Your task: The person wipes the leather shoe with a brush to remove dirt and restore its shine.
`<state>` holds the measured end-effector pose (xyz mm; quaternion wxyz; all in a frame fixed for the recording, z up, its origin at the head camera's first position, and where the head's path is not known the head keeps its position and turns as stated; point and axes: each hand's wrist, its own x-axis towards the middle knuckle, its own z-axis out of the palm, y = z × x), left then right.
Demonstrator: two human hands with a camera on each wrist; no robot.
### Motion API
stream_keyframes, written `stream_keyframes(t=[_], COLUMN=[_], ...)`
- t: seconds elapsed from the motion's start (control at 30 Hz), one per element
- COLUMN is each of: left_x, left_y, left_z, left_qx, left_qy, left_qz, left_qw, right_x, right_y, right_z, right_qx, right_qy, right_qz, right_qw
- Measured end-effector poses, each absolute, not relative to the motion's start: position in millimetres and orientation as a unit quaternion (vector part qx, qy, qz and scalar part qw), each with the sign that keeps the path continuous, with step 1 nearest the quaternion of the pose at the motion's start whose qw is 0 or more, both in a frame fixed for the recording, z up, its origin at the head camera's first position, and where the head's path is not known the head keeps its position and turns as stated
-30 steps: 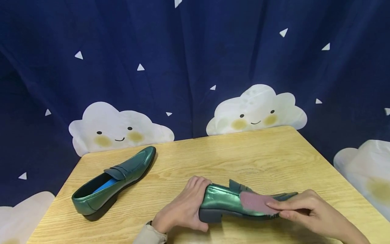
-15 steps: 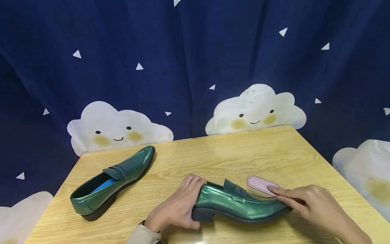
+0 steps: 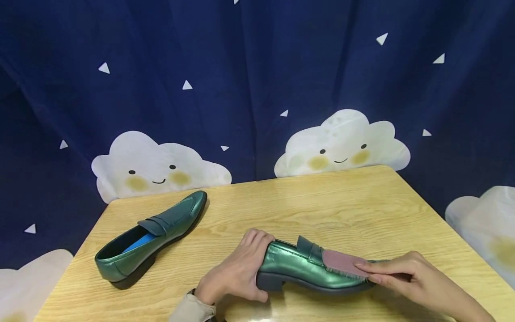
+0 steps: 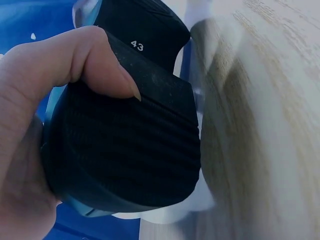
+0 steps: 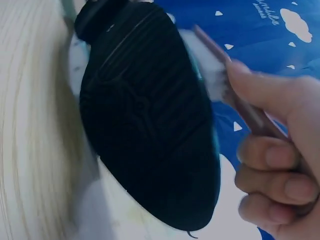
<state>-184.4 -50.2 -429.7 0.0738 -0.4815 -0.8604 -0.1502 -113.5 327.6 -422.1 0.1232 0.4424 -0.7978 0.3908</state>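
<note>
Green loafer [image 3: 306,272], lower right of frame: my left hand [image 3: 237,272] grips heel [image 4: 135,145], right hand [image 3: 414,273] pinches pink brush [image 3: 341,262]; slack heel grip could let loafer twist.

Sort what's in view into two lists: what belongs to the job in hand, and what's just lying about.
Job in hand:
pink brush, in the right grip
held loafer, heel in the left grip

Just there:
second loafer, untouched
wooden table
cloud-print curtain
</note>
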Motion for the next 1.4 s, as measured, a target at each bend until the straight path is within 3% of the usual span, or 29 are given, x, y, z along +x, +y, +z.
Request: stream_keyframes(t=[0.23,0.47,0.73,1.03,1.27,1.4], left_x=[-185,-185,-184,-184,-183,-183], left_y=[-48,-49,-48,-48,-48,-48], left_z=[-429,-429,-431,-432,-430,-429], left_qx=[-0.481,-0.479,-0.484,-0.48,-0.473,-0.47], left_qy=[-0.86,-0.861,-0.856,-0.859,-0.865,-0.867], left_qz=[-0.151,-0.156,-0.153,-0.151,-0.147,-0.15], left_qw=[0.074,0.077,0.1,0.095,0.079,0.069], right_x=[-115,-119,-121,-121,-118,-116], right_y=[333,336,338,337,335,333], right_z=[-425,-430,-432,-433,-432,-430], right_qx=[0.39,0.47,0.523,0.5,0.522,0.513], right_qy=[-0.827,-0.732,-0.677,-0.698,-0.687,-0.7], right_qz=[0.368,0.49,0.517,0.513,0.505,0.496], right_qw=[0.167,0.051,-0.026,0.002,-0.021,0.012])
